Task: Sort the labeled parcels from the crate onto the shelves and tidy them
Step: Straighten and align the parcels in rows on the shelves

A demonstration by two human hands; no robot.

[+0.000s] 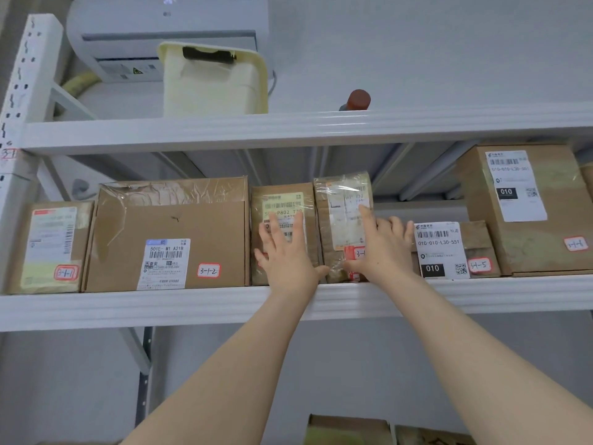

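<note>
A row of brown cardboard parcels stands on the white metal shelf [224, 303]. From the left come a small box tagged 3-1-1 [48, 245] and a wide box tagged 3-1-2 [170, 239]. My left hand [285, 252] lies flat, fingers spread, on the front of a small parcel with a green-edged label [282, 200]. My right hand [382, 248] presses flat on the taped parcel [340, 200] beside it, partly hiding its red tag. A low box [455, 248] and a tall box [526, 207] stand further right.
On the top shelf [321, 126] stand a cream plastic container [211, 81] and a bottle with a red cap [357, 99]. An air-conditioning unit [160, 30] hangs behind. More parcels [349, 430] show at the bottom edge, on a lower level. The shelf upright [19, 101] rises at the left.
</note>
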